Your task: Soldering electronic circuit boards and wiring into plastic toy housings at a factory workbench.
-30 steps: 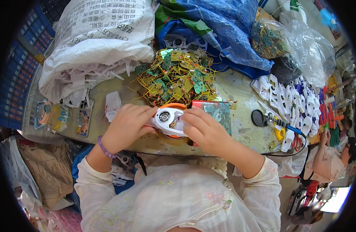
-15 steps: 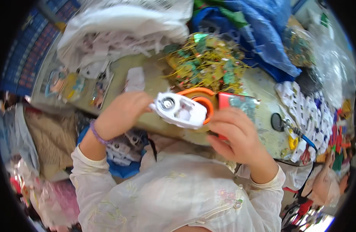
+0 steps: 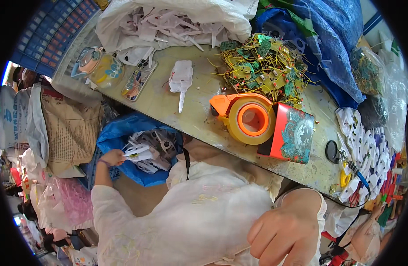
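Note:
My left hand (image 3: 113,157) reaches down beside the table, fingers closed on a white plastic housing (image 3: 141,155) at the mouth of a blue plastic bag (image 3: 107,134). Several similar white housings (image 3: 161,148) lie in that bag. My right hand (image 3: 283,228) is drawn back in front of my chest, fingers curled; whatever may be inside them is hidden. On the table, an orange tape dispenser (image 3: 221,105) with a roll of tape (image 3: 236,133) rests against a red box (image 3: 279,137). Alone to its left lies a white paddle-shaped plastic part (image 3: 181,77).
Small circuit boards with yellow wires (image 3: 261,66) are heaped at the back. A white sack of white parts (image 3: 110,26) stands far left, near a bottle (image 3: 99,71) and a phone case (image 3: 139,82). White parts (image 3: 368,155) and a blue-handled tool (image 3: 357,170) lie right.
My left hand has carried the white housing from above the table down left to the blue bag. My right hand has left it and pulled back toward my body. The view has shifted.

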Action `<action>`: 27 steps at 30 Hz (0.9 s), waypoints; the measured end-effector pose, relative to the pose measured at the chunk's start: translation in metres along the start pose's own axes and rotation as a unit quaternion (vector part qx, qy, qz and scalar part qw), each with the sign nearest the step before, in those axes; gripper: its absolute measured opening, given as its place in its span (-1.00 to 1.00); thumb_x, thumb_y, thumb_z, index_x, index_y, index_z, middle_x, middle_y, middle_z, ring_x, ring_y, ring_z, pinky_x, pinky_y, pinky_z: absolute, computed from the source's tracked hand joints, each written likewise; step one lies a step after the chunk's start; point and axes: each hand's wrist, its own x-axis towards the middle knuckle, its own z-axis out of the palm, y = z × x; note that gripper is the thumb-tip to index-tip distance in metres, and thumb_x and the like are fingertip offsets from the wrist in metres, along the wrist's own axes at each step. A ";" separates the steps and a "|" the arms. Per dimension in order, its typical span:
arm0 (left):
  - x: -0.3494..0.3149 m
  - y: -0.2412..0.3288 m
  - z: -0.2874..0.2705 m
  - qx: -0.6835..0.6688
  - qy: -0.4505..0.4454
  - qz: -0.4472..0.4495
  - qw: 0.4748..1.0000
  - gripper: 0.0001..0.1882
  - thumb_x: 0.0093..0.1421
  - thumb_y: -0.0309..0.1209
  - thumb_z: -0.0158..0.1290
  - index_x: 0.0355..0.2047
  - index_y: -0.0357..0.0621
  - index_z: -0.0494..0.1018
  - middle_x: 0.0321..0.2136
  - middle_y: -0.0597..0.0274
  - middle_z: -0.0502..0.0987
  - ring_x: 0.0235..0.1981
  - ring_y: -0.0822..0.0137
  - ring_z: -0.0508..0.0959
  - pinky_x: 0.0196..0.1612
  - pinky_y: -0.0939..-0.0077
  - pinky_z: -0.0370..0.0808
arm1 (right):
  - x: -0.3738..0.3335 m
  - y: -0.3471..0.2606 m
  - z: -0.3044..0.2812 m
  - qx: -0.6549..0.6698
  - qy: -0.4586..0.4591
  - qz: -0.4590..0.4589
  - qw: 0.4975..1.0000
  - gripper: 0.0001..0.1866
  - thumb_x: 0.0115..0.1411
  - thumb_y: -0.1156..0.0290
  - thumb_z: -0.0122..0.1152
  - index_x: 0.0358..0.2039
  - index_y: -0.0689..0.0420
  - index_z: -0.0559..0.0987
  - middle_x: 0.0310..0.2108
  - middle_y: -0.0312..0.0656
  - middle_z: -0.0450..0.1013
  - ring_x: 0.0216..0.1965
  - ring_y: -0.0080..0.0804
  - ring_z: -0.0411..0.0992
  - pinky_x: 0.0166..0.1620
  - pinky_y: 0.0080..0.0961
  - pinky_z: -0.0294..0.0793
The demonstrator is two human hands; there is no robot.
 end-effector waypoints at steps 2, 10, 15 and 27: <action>0.033 0.003 0.011 0.125 0.040 0.053 0.990 -0.82 0.19 -0.39 0.07 -0.52 -0.21 0.49 -0.61 0.28 0.51 -0.57 0.48 0.49 -0.52 0.50 0.44 | -0.001 -0.001 0.001 -0.005 0.004 0.015 1.000 -0.70 0.25 0.46 -0.07 -0.14 0.12 0.64 -0.66 -0.39 0.29 -0.73 -0.48 0.22 -0.63 -0.47 0.13; 0.093 0.008 0.006 0.277 0.264 0.030 0.923 -0.59 0.09 -0.15 0.15 -0.14 -0.14 0.55 -0.13 -0.11 0.54 -0.08 -0.04 0.54 0.01 0.20 0.46 | 0.005 0.000 0.005 -0.018 0.037 0.020 0.999 -0.70 0.22 0.49 -0.04 -0.14 0.12 0.63 -0.65 -0.37 0.33 -0.72 -0.47 0.23 -0.64 -0.47 0.13; 0.001 0.133 -0.013 0.327 0.104 0.122 0.931 -0.55 0.12 -0.10 0.15 -0.17 -0.24 0.54 -0.20 0.04 0.60 -0.23 0.06 0.59 -0.09 0.31 0.50 | 0.013 -0.011 -0.016 -0.039 -0.008 0.007 0.999 -0.71 0.20 0.50 -0.02 -0.15 0.13 0.64 -0.65 -0.36 0.32 -0.72 -0.45 0.23 -0.64 -0.45 0.12; -0.085 0.335 0.017 0.393 0.312 0.624 0.600 -0.74 -0.03 -0.46 0.01 -0.28 -0.04 0.53 -0.24 0.24 0.52 -0.13 0.17 0.50 -0.11 0.24 0.42 | -0.048 -0.017 -0.013 -0.222 0.115 0.056 0.967 -0.64 0.09 0.50 0.15 -0.08 0.31 0.57 -0.61 -0.22 0.38 -0.64 -0.29 0.31 -0.56 -0.42 0.25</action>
